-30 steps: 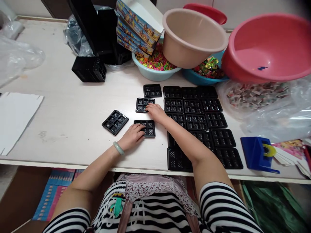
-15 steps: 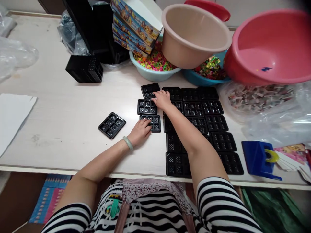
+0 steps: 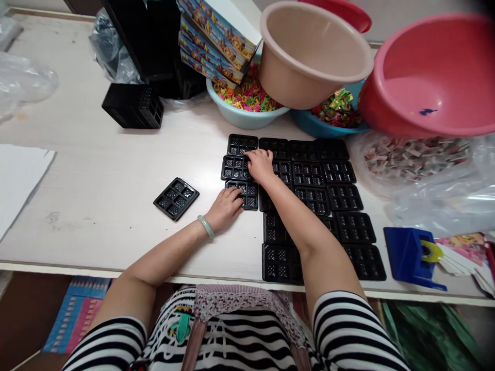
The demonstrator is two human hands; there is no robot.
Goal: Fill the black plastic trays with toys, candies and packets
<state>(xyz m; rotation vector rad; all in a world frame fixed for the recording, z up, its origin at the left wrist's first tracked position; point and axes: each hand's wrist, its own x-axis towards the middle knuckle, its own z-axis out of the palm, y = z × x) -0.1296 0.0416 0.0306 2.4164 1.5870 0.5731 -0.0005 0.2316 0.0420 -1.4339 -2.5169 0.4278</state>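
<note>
My left hand [image 3: 224,208], with a pale green bangle [image 3: 205,226] at the wrist, lies with fingers stretched over the left part of a black six-compartment tray [image 3: 251,196]. My right hand [image 3: 260,164] reaches across to two more trays, its fingertips where the top tray [image 3: 243,140] meets the middle tray [image 3: 232,168]. Its fingers are apart and partly cover both. These trays form a column left of several rows of similar black trays [image 3: 308,174], which my right forearm partly hides. A single tray [image 3: 176,199] lies askew, left of my left hand.
A stack of black trays [image 3: 131,105] stands at the back left. Behind are a light blue basin [image 3: 243,119] of colourful rings, a blue basin [image 3: 309,122] of wrapped sweets, a beige tub [image 3: 305,67] and a pink tub [image 3: 410,93]. A blue tape dispenser [image 3: 408,255] sits at right.
The top tray, tilted before, now lies straight against the tray below it. The column's trays have shifted slightly right, closer to the rows. Both hands stay on the trays.
</note>
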